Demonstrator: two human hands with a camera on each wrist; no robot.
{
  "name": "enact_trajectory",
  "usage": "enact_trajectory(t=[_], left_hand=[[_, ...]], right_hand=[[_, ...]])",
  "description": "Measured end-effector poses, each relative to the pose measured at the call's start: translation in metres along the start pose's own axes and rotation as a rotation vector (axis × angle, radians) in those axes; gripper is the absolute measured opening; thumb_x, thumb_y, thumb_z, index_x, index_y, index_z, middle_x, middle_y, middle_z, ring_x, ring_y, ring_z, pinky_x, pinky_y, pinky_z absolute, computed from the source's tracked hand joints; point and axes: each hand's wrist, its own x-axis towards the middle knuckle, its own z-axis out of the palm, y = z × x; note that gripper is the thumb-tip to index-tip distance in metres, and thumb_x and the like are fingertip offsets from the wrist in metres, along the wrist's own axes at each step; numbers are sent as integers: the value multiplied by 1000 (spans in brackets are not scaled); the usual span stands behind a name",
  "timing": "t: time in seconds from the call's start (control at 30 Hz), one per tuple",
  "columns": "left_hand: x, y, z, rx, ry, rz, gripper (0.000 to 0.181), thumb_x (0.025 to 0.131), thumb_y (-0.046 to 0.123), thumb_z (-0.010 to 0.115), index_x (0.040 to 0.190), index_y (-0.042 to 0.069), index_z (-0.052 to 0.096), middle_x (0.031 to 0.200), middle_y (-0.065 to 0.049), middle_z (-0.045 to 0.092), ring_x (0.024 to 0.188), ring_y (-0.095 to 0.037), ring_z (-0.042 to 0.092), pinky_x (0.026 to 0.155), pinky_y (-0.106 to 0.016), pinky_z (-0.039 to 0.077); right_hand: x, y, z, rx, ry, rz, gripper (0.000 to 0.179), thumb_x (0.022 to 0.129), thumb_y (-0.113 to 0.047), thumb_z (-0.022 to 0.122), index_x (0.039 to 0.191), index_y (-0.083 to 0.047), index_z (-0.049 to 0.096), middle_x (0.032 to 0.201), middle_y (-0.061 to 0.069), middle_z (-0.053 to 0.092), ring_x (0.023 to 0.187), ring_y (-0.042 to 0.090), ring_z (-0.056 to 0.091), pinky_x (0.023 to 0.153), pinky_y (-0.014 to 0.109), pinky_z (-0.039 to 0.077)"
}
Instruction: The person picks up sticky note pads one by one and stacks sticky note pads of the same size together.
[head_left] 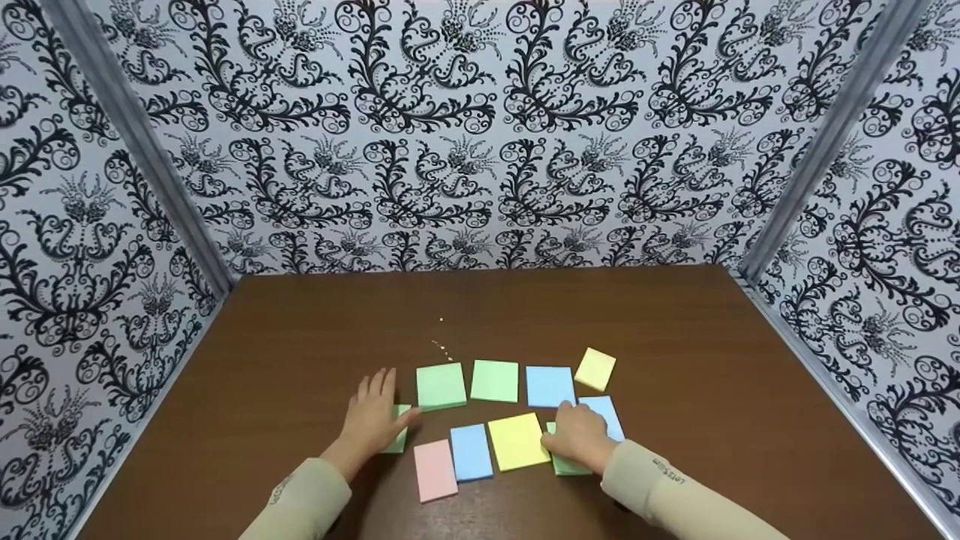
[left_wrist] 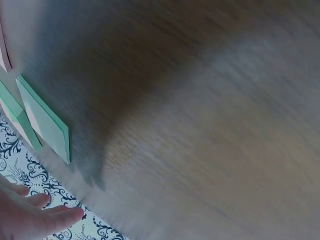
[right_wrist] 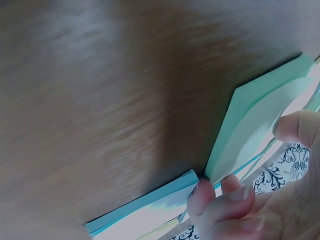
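My left hand (head_left: 373, 416), fingers stretched out, hovers over or rests on a green sticky note pad (head_left: 400, 442) at the left end of the spread; contact cannot be told. In the left wrist view its fingers appear at the lower left, near a green pad (left_wrist: 47, 120). At the right, my right hand (head_left: 581, 433) has its thumb and curled fingers around a green sticky note pad (head_left: 570, 466). Its fingertips in the right wrist view lie between that green pad (right_wrist: 250, 115) and a blue pad (right_wrist: 145, 202).
Across the brown table (head_left: 300, 322) lie pink (head_left: 436, 471), blue (head_left: 472, 452) and yellow (head_left: 519, 441) pads. Behind them are two green pads (head_left: 441, 386), a blue pad (head_left: 550, 386) and a small yellow pad (head_left: 595, 369). Another blue pad (head_left: 609, 416) is beside the right hand.
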Motion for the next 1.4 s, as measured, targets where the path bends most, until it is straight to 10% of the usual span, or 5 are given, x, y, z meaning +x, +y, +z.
enact_trajectory(t=[0.53,0.83,1.4], left_hand=[[-6,-4,-3,20,2,1,81,84,47,59,138,-6,30,139,-25,34,127,-49,27,97,-60,30],[-7,-2,-4,12,17,32,78,85,45,59,137,-5,32,139,-26,34,129,-48,25,99,-61,27],[-4,-4,-5,-17,35,54,71,87,41,58,136,-5,35,137,-25,38,128,-47,28,102,-58,26]], right_hand=[[4,15,-41,162,-189,47,71,72,-31,58,127,11,41,72,8,50,54,17,36,52,32,29],[17,52,-74,202,-175,124,43,73,-31,59,99,2,51,78,8,51,64,20,45,54,30,34],[28,54,-45,196,-92,158,23,75,-27,62,70,-7,50,63,3,44,54,16,37,49,29,29]])
